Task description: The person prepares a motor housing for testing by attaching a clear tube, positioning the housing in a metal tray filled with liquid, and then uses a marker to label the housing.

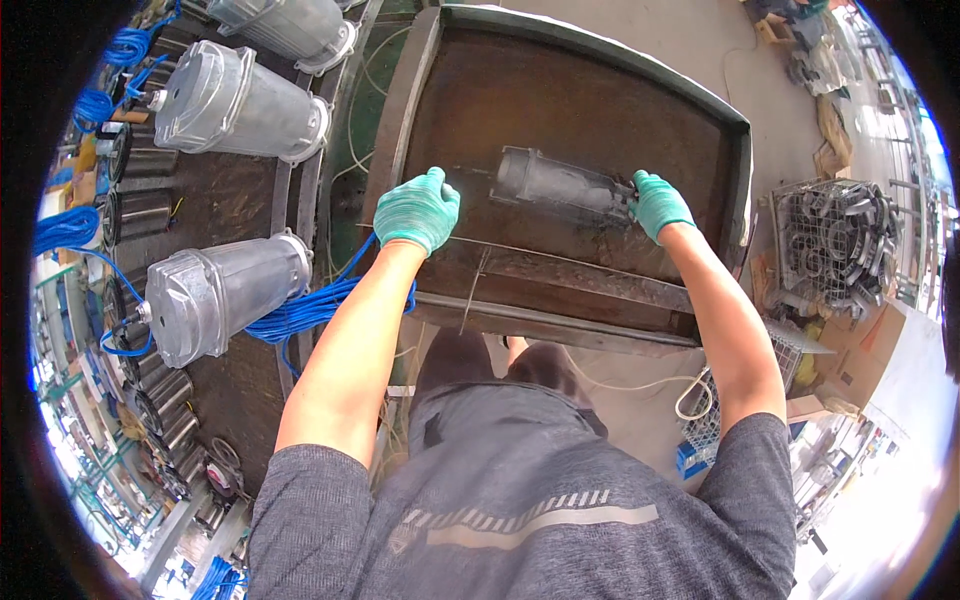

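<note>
A wide brown-stained metal tank (590, 60) holds murky water in front of me. In it lies a grey cylindrical metal housing (560, 183), its outline blurred as if under water. My right hand (660, 203), in a green glove, is closed around the fitting at the housing's right end. Over the tank's left rim, my left hand (418, 212), also green-gloved, is curled into a fist; whatever is inside its fingers is hidden. A blue cable (318, 310) lies coiled below that hand, and one strand runs up to the glove's edge.
Left of the tank, a bench carries several grey metal housings (228, 295) with flanged ends, metal cylinders (145, 215) and more blue coils. A thin rod (474, 290) leans across the tank's near ledge. At right stand a wire basket (838, 240) of metal parts and a cardboard box (860, 350).
</note>
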Demonstrator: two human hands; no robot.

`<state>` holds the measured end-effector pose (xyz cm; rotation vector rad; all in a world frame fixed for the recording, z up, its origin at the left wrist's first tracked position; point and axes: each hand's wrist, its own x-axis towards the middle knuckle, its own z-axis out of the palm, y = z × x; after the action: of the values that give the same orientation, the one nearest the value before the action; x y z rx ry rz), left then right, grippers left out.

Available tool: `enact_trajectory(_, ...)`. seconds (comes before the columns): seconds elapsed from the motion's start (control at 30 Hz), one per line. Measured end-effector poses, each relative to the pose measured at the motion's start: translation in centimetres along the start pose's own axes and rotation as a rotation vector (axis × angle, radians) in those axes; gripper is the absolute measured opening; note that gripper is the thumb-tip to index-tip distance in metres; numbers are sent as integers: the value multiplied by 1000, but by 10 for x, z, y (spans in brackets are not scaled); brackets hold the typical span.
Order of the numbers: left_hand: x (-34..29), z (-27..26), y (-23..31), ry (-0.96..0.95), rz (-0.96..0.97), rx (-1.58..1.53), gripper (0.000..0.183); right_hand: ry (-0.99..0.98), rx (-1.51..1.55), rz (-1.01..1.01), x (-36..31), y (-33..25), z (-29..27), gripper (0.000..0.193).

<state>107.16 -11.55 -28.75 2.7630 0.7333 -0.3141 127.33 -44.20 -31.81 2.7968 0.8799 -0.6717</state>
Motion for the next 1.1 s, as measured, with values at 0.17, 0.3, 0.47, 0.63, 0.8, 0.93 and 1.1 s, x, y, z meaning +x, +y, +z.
enact_trajectory(0.17,1,-8,6,-113,-49,43,28,8,28,89,-3,2,18,30)
enact_trajectory(0.3,5,-4,8,-144,-62,82,29,43,135,145,-9,6,32,32)
enact_trajectory(0.47,5,-7,13,-163,-76,135,30,93,145,85,-16,7,35,32)
enact_trajectory(0.63,6,-6,16,-153,-103,134,30,83,163,91,-16,11,38,26)
enact_trajectory(0.8,6,-4,14,-156,-109,160,31,107,209,70,-24,15,35,24)
enact_trajectory(0.93,6,-3,16,-144,-104,159,31,124,220,67,-32,18,36,25)
enact_trajectory(1.1,7,0,14,-137,-109,169,31,132,269,64,-40,20,31,26)
